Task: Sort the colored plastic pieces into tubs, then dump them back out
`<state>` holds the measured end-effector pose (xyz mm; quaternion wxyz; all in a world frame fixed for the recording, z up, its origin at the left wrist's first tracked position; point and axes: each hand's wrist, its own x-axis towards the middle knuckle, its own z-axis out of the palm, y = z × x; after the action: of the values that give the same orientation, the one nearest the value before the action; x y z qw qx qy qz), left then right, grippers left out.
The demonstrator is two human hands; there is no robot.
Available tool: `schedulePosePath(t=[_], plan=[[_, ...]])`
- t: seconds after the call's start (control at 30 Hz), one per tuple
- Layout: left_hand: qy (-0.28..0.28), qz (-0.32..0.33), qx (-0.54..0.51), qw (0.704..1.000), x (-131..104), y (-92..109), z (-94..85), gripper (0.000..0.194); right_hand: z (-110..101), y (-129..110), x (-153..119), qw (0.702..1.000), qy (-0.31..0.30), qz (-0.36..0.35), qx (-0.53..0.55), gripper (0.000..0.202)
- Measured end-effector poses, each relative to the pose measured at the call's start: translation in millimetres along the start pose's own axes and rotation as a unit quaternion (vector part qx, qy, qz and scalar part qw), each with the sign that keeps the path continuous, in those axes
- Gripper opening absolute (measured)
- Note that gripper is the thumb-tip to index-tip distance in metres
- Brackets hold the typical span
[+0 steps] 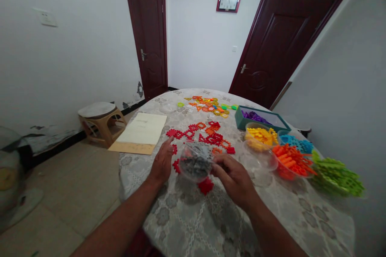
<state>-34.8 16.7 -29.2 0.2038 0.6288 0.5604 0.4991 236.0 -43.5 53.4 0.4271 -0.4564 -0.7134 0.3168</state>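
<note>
A clear plastic bowl of dark grey pieces [195, 165] is tilted above the near middle of the table. My right hand [233, 176] grips its right rim between thumb and fingers. On the bowl's left, my left hand [163, 160] is held with the fingers stretched forward, a small gap from the bowl and close to the red pieces. Red interlocking plastic pieces [212, 138] lie scattered behind the bowl, with a few orange ones among them. One red piece [206, 186] shows just below the bowl.
On the right stand bowls of yellow pieces [261, 136], blue pieces [297, 143], orange-red pieces [292, 162] and green pieces [337, 174]. A green box [239, 119] holds purple pieces. Paper sheets [141, 128] lie at the left edge; mixed pieces [208, 105] lie at the back.
</note>
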Motion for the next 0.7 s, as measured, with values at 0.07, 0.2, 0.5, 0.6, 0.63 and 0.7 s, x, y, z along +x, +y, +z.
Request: schedulePosePath(t=[0.07, 0.2, 0.5, 0.6, 0.63, 0.7], plan=[[0.013, -0.043, -0.03, 0.999, 1, 0, -2.9, 0.066, 23, 14, 21, 0.985, -0.016, 0.098, 0.14, 0.025], [0.015, -0.077, -0.07, 0.994, 3, -2, -3.2, 0.069, 52, 42, 48, 0.893, 0.001, 0.234, 0.384, 0.034], [0.0, -0.042, -0.033, 0.999, 3, -5, 1.9, 0.063, 60, 79, 65, 0.768, 0.07, 0.35, 0.532, 0.008], [-0.012, -0.009, -0.008, 1.0, 2, -9, 4.3, 0.064, 56, 80, 64, 0.746, 0.053, 0.364, 0.555, 0.009], [-0.014, 0.003, 0.001, 1.0, 2, -10, 5.3, 0.064, 53, 78, 64, 0.741, 0.049, 0.363, 0.562, 0.008], [-0.014, 0.029, 0.022, 0.999, 1, -12, 7.2, 0.062, 44, 71, 63, 0.734, 0.054, 0.354, 0.578, 0.004]])
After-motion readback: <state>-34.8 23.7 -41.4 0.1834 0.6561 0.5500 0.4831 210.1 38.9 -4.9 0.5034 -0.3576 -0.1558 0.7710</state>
